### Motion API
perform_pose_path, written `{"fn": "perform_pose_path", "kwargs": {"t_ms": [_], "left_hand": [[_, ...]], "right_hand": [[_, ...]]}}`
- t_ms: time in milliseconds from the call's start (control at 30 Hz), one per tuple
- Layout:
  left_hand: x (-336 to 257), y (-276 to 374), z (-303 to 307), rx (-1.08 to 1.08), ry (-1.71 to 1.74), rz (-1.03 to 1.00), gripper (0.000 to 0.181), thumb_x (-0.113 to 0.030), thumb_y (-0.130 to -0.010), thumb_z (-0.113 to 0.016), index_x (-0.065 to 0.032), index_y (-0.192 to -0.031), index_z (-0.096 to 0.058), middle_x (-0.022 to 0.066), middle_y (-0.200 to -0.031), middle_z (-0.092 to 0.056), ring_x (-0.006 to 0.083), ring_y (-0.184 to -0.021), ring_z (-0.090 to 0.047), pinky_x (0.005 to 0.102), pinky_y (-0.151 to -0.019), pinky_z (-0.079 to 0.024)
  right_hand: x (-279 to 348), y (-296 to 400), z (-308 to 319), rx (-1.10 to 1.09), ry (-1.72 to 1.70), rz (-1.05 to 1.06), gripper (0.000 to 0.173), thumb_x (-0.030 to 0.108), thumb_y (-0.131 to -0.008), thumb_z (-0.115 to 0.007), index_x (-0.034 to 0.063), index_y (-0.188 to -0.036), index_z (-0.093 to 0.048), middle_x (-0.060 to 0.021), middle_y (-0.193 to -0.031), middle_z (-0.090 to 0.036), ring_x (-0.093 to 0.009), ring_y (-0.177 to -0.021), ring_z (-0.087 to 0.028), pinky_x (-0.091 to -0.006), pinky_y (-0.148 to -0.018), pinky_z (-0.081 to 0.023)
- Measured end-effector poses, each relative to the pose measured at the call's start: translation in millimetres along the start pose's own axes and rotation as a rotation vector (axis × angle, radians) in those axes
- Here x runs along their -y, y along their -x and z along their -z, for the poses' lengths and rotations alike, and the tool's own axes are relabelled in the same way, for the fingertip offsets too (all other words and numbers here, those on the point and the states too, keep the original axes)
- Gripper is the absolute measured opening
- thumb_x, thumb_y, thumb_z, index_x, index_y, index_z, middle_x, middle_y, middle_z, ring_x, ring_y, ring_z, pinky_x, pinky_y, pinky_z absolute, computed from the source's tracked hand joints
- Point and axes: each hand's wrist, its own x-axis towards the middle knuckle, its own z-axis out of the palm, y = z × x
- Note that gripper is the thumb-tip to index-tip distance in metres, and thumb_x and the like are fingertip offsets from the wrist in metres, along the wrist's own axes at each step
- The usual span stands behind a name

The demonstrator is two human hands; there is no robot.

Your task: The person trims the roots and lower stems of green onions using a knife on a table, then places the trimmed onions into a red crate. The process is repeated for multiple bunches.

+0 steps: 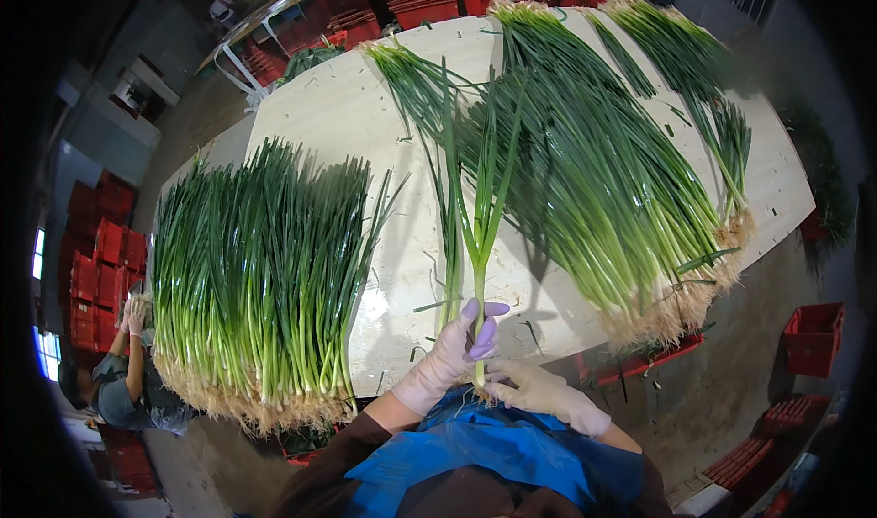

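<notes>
My left hand (pixel 455 350), in a pale glove with lilac fingertips, grips a green onion (pixel 480 281) upright by its white stalk. The dark leaves of this onion fan out above the hand. Its roots (pixel 482 396) hang low in front of my blue apron (pixel 473 456). Beside the stalk's base is my right hand (pixel 545 391), also gloved, its fingertips at the root end; whether they pinch it is not clear. A wide row of green onions (pixel 260 278) lies to the left, roots towards me. On the right a large heap of green onions (pixel 603 196) covers the pale tabletop (pixel 404 264).
Smaller onion bunches (pixel 404 72) lie farther back. Red crates (pixel 103 278) are stacked at the left, and a red crate (pixel 812 340) is on the floor to the right. A co-worker (pixel 123 388) stands at the table's left side. Leaf scraps litter the tabletop.
</notes>
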Motion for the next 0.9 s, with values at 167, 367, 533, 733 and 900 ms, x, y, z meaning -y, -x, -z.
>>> {"fn": "perform_pose_path", "kwargs": {"t_ms": [167, 367, 533, 733, 900], "left_hand": [[-18.3, 25.4, 18.6, -0.139, -0.232, -0.152, 0.053, -0.045, -0.098, -0.039, 0.0019, -0.117, -0.055, -0.0038, -0.054, -0.038, 0.0072, -0.044, -0.031, 0.0223, -0.044, -0.028], [-42.7, 54.5, 105.8, -0.843, -0.539, -0.216, 0.032, -0.008, -0.086, -0.062, -0.0074, -0.118, -0.058, 0.0042, -0.078, -0.063, 0.0097, -0.056, -0.055, 0.0230, -0.050, -0.044], [-16.5, 51.1, 127.8, -0.953, -0.553, -0.031, 0.032, 0.002, -0.083, -0.059, -0.0057, -0.114, -0.055, 0.0043, -0.082, -0.060, 0.0114, -0.065, -0.057, 0.0251, -0.057, -0.047], [9.6, 26.3, 119.9, -0.763, -0.420, -0.129, 0.029, -0.009, -0.085, -0.064, -0.0043, -0.112, -0.054, 0.0067, -0.087, -0.062, 0.0115, -0.073, -0.057, 0.0263, -0.062, -0.048], [-17.2, 40.8, 107.0, -0.344, -0.016, -0.039, 0.033, -0.007, -0.087, -0.060, -0.0028, -0.119, -0.051, 0.0105, -0.098, -0.062, 0.0210, -0.083, -0.062, 0.0326, -0.073, -0.054]], "right_hand": [[-6.4, -21.8, 4.1, -0.067, 0.265, -0.104, 0.047, 0.039, -0.090, -0.052, 0.0066, -0.124, -0.053, -0.0221, -0.110, -0.062, -0.039, -0.103, -0.058, -0.0434, -0.088, -0.046], [8.0, -84.8, -7.6, -0.327, 0.599, -0.113, 0.044, 0.035, -0.083, -0.062, -0.0003, -0.109, -0.058, -0.0236, -0.097, -0.064, -0.037, -0.093, -0.062, -0.0435, -0.081, -0.049], [-3.3, -149.0, -34.7, -0.482, 0.681, -0.212, 0.055, 0.032, -0.075, -0.071, -0.0038, -0.113, -0.054, -0.0243, -0.108, -0.060, -0.037, -0.096, -0.061, -0.0428, -0.081, -0.049], [19.1, -156.4, -27.9, -0.452, 0.176, -0.308, 0.039, 0.015, -0.076, -0.066, 0.0012, -0.111, -0.058, -0.0145, -0.086, -0.066, -0.025, -0.073, -0.065, -0.0335, -0.068, -0.052], [22.1, -151.9, -24.7, -0.249, -0.452, -0.283, 0.029, 0.007, -0.078, -0.068, 0.0017, -0.106, -0.061, -0.0047, -0.074, -0.061, -0.012, -0.060, -0.058, -0.0244, -0.051, -0.046]]}}
